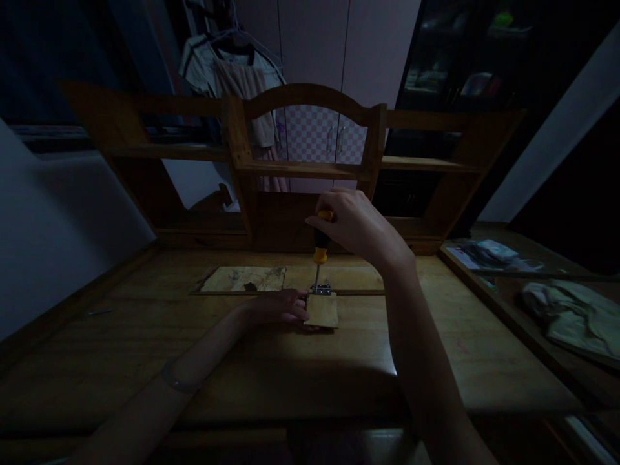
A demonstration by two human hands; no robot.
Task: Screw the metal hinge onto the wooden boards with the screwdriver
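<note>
Right hand [349, 210] closed round a yellow-black plastic-handled screwdriver [320, 247], half-curled left hand [281, 307] holding a square pale wooden block [323, 311], we're seemingly screwing its twelve-o'clock silver metal hinge [321, 290]; next needs steady pressure

Hidden, cropped or unreadable bits

Yellow-and-black-handled screwdriver [320, 254]: handle partly covered by right hand [352, 213]; tip too small to make out at shiny metal hinge-like fitting [321, 290]. Any screws there: unreadable. Left hand [283, 306]: some fingertips hidden near pale square wooden piece [321, 310]; pinching or just pressing, can't tell. Underside of piece hidden. Both forearms cut off by bottom edge. Crumpled pale cloth [584, 316] cropped at right edge. Contents of dark glass-fronted cabinet [453, 58] too dim to identify.
</note>
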